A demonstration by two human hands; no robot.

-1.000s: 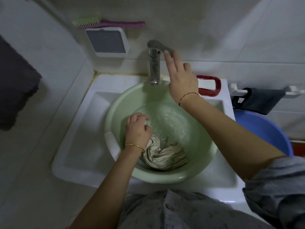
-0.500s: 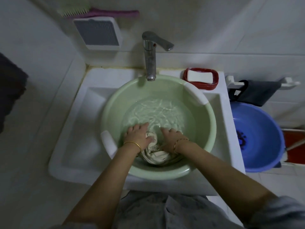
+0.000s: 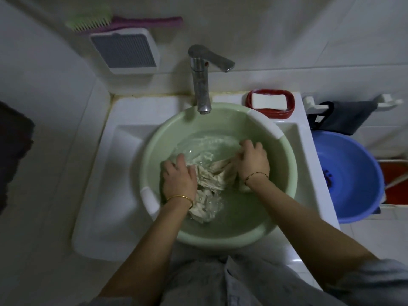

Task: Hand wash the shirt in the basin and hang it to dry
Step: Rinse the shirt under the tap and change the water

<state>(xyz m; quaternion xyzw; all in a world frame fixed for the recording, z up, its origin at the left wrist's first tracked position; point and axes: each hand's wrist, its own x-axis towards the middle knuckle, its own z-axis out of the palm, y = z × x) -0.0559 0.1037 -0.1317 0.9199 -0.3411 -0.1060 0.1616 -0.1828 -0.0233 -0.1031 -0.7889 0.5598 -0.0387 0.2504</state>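
Observation:
A pale green basin (image 3: 284, 173) holding water sits in the white sink (image 3: 114, 173), under the metal tap (image 3: 202, 85). A wet cream striped shirt (image 3: 212, 180) lies bunched in the water. My left hand (image 3: 178, 177) grips the shirt's left part, fingers curled into the cloth. My right hand (image 3: 254, 162) grips the shirt's right end, and the fabric is stretched between the two hands. Part of the shirt is under water and under my hands.
A red soap dish with a white bar (image 3: 270, 102) stands on the sink's back right corner. A blue basin (image 3: 348, 177) sits to the right, a dark cloth (image 3: 344, 118) hanging above it. A brush (image 3: 123, 22) lies on a white wall box (image 3: 125, 51).
My right hand came down from the tap handle into the basin and took hold of the shirt. Both hands have since moved apart, spreading the cloth in the water.

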